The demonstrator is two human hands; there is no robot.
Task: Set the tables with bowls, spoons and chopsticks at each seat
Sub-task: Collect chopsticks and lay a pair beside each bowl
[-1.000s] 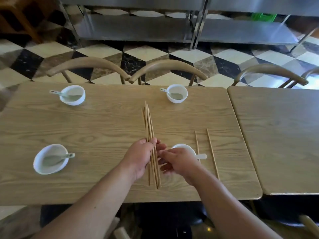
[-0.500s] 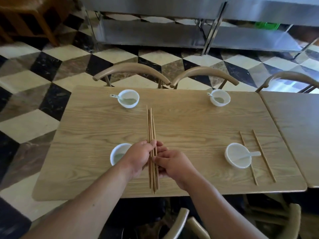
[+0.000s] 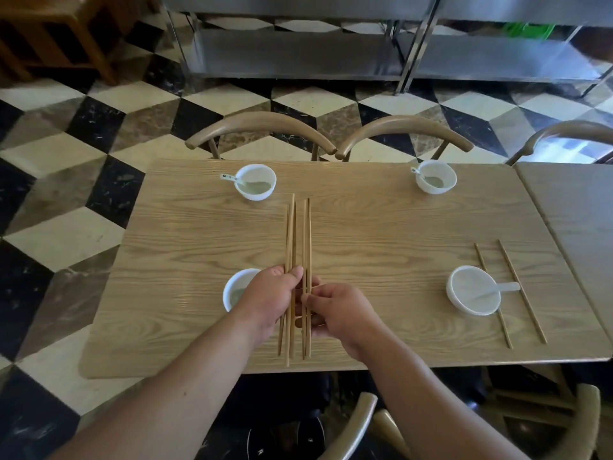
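Hands: left (image 3: 268,297) grips chopsticks (image 3: 292,234) | right (image 3: 335,310) pinches pair (image 3: 306,234) | writing: seemingly none

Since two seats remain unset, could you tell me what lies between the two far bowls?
Head view: only bare table between far-left bowl and far-right bowl.

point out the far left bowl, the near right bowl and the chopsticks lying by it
far left bowl (image 3: 256,181): head view, inside.
near right bowl (image 3: 472,290): head view, inside.
chopsticks on table (image 3: 520,288): head view, right stick's shaft.
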